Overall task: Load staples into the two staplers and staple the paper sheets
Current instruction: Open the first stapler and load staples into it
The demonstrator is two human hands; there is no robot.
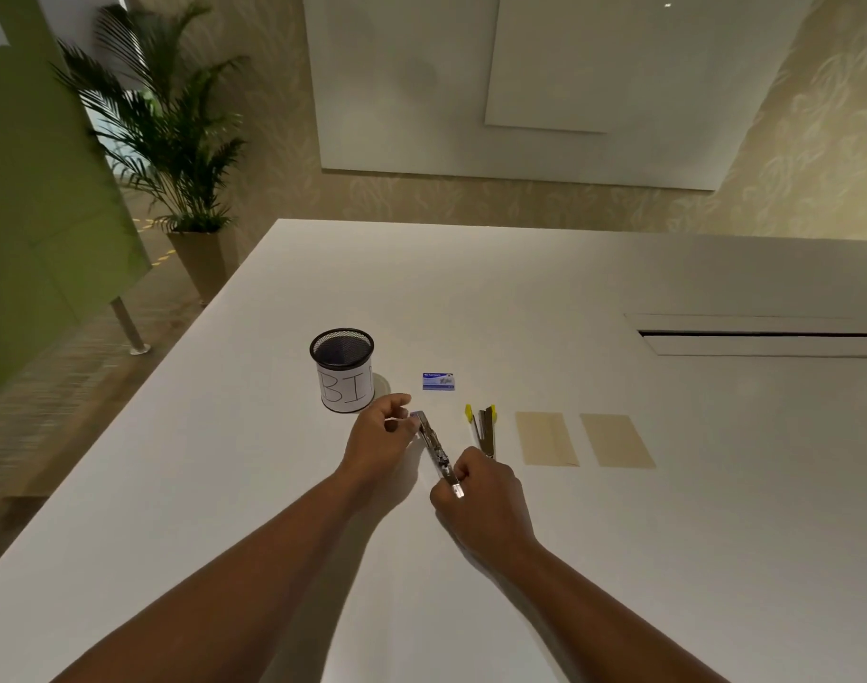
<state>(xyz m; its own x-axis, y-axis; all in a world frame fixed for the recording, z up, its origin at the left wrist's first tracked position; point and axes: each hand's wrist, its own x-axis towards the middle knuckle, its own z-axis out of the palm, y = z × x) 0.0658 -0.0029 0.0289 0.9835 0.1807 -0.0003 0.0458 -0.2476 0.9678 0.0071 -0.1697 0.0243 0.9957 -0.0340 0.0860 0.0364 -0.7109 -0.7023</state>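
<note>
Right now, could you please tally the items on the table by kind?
Staplers: 2, one held in both hands, one yellow-tipped
Tan paper sheets: 2
Staple box: 1
Mesh cup marked BIN: 1
Total: 6

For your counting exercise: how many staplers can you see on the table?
2. One stapler is held between both hands, the left hand at its far end and the right hand at its near end. The yellow stapler lies beside the sheets.

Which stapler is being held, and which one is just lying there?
The silver metal stapler is gripped by both hands, left and right. The yellow-tipped stapler lies untouched on the white table.
</note>
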